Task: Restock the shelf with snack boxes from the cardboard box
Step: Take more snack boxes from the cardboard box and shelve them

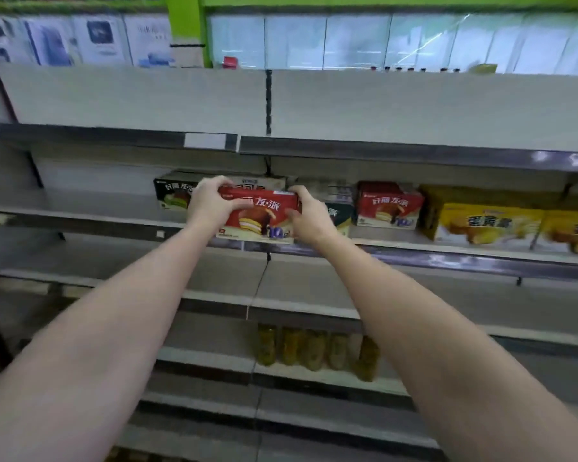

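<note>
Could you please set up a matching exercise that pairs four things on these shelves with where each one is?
Things:
1. red snack box
2. second red box
3. yellow boxes
4. bottles

Places:
A. far right of the middle shelf
B. on a lower shelf, standing in a row
C. held between both hands at the shelf's front edge
D. on the middle shelf, just left of the yellow boxes

Pairs: 1-C, 2-D, 3-A, 4-B. The left hand grips the held box's left end, the right hand its right end.
</note>
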Demonstrator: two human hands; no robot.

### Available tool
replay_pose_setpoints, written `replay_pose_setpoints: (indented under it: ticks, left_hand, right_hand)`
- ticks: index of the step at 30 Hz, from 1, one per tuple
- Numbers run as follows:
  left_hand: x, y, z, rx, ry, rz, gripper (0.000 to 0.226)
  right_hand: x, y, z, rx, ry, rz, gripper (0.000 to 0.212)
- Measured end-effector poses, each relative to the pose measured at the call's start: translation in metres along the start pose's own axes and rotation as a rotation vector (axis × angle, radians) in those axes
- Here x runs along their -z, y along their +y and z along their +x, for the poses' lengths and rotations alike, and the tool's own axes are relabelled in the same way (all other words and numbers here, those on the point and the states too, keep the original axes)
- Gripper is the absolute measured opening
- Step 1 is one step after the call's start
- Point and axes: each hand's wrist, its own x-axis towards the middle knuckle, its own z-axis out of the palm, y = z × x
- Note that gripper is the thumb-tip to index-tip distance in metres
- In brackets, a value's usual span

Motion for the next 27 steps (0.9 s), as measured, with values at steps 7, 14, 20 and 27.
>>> replay_pose_setpoints:
  ticks: [7,14,20,27]
  left_hand:
    - [-0.060,0.078,-0.054,-0.129,-0.117,0.011,0.047]
    - [-0.127,0.146,-0.078,-0.258,-0.276,0.033,0.050]
    - [-0.176,0.183,-0.069,-0.308,-0.236,0.077,0.050]
    - [-0.224,0.195,-0.027,-0.344,-0.211,0.094,0.042]
  right_hand:
    - [0.085,0.064,-0.056,-0.147,0.161,0.007,0.057]
    - [0.145,0.128,-0.078,-0.340,0.403,-0.001,0.031]
    - [0.173,0.156,-0.057,-0.384,0.537,-0.046,0.023]
    - [0.188,0.184,-0.011,-0.249,0.458,-0.306,0.046]
